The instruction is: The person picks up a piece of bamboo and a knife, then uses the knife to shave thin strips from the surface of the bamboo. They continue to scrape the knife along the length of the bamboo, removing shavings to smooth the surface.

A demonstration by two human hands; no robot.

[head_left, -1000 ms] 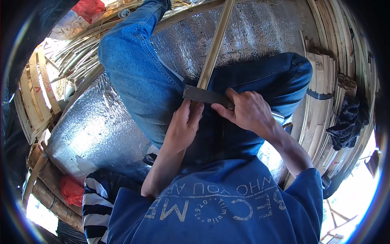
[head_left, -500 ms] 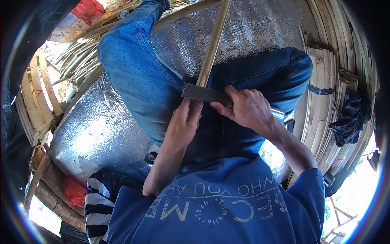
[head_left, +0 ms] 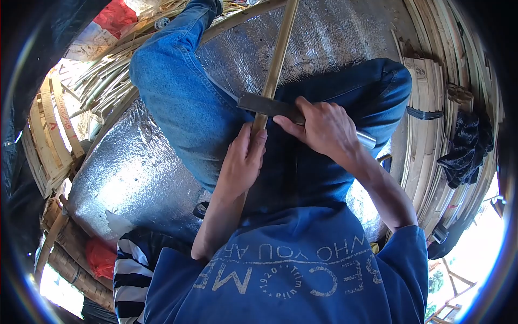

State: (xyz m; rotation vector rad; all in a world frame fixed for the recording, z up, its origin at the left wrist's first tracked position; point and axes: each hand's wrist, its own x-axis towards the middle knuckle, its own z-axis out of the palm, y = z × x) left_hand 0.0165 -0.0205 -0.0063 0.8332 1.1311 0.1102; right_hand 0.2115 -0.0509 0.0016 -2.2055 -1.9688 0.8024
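Note:
My left hand (head_left: 242,163) is closed round a long, thin bamboo strip (head_left: 279,58), which runs from my lap away to the top of the view. In my right hand (head_left: 328,129) is a knife with a broad dark blade (head_left: 259,102). Its blade lies across the strip just beyond my left fingertips. A silvery piece (head_left: 367,140), apparently the handle's end, sticks out on the far side of my right hand. My right fingers and palm hide the grip. The strip's near part passes under my left hand and forearm.
My bent, jeans-clad legs (head_left: 170,102) surround the work on a shiny foil mat (head_left: 145,156). Bundled wooden or bamboo strips (head_left: 423,108) stand along the right, with black plastic (head_left: 467,146) beside them. Loose thin strips (head_left: 108,89) lie at upper left; a red bag (head_left: 101,258) sits at lower left.
The knife and my right hand have moved a little away from my body along the strip. More of the strip shows between the blade and my left hand, which still grips it.

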